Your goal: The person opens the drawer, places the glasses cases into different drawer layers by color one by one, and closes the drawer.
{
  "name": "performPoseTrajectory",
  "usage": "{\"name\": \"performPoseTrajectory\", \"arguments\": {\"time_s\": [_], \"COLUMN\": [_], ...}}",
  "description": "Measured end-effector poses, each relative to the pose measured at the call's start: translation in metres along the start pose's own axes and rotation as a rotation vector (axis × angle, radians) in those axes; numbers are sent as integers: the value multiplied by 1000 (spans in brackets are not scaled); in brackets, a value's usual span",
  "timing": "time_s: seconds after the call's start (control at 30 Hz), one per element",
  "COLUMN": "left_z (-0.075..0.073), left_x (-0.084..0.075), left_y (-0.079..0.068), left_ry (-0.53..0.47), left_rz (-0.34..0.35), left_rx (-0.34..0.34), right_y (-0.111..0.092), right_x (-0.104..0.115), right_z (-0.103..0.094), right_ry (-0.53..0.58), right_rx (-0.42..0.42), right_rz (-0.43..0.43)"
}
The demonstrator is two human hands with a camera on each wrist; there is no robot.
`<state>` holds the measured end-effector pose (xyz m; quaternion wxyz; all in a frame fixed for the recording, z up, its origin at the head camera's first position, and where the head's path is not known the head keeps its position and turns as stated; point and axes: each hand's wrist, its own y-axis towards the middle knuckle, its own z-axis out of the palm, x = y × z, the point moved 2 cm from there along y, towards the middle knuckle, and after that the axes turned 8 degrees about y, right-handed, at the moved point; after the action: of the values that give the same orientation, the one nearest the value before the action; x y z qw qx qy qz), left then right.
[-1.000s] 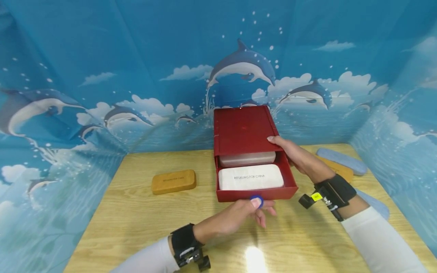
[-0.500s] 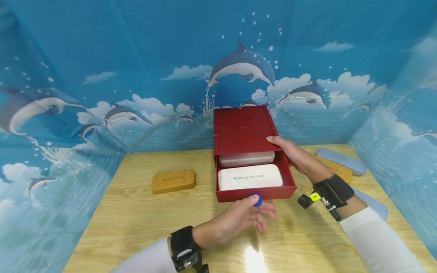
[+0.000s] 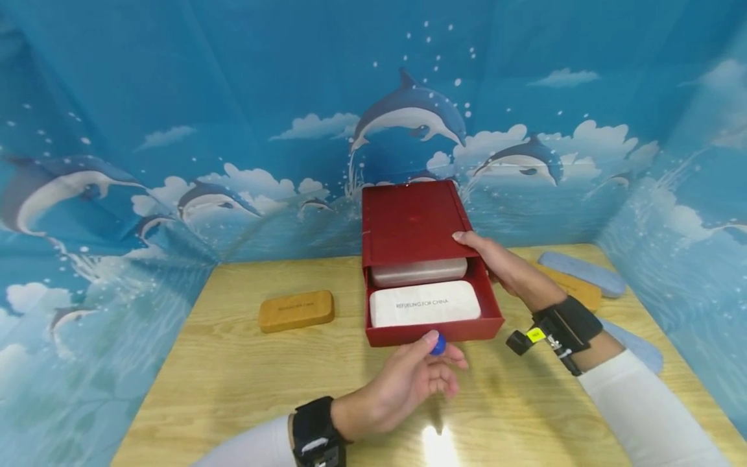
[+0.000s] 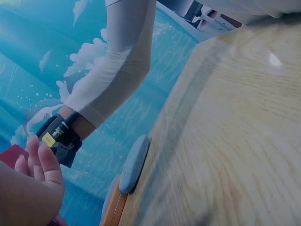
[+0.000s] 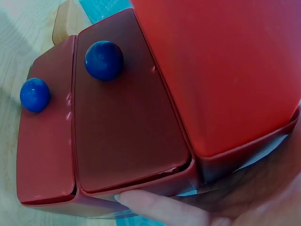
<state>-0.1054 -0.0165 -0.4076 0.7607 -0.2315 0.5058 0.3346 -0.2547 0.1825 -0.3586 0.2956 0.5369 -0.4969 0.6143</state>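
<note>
A red box with three drawers (image 3: 414, 220) stands toward the back of the table. Its top drawer (image 3: 391, 335) is pulled out. Inside lies a white case (image 3: 425, 303) printed "REFUELING FOR CHINA"; a greyish case (image 3: 419, 274) sits behind it, partly under the box's top. My left hand (image 3: 399, 384) has thumb and index finger at either side of the drawer's blue knob (image 3: 439, 346), other fingers loosely curled. My right hand (image 3: 500, 261) holds the box's right side, thumb over the top edge. In the right wrist view, one finger (image 5: 157, 207) lies along that side.
A mustard-coloured case (image 3: 296, 311) lies left of the box. At the right are a blue case (image 3: 583, 274), a yellow case (image 3: 574, 290) and another blue one (image 3: 636, 344), partly behind my right arm. A dolphin-printed curtain (image 3: 262, 130) surrounds the table (image 3: 233, 376).
My left thumb has shifted from the front of the knob to its upper left side, and the left wrist has dropped slightly. The right hand and drawer stay about as they were.
</note>
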Motion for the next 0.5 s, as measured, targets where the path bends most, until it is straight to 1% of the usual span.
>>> {"name": "performPoseTrajectory", "arguments": {"time_s": [0.1,0.3,0.4,0.5], "left_z": [3,6,5,5], "left_x": [0,3,4,4], "left_y": [0,-1,-1,1], "left_ry": [13,40,66,88], "left_rz": [19,57,105,151], "left_rx": [-11,52,80,97], "right_y": [0,1,2,1], "right_x": [0,-1,-2,-2], "right_z": [-1,0,0,-1], "right_ry": [11,28,26,19], "right_rx": [-3,-2,4,13], "right_rz": [-5,-3,-4,-8]}}
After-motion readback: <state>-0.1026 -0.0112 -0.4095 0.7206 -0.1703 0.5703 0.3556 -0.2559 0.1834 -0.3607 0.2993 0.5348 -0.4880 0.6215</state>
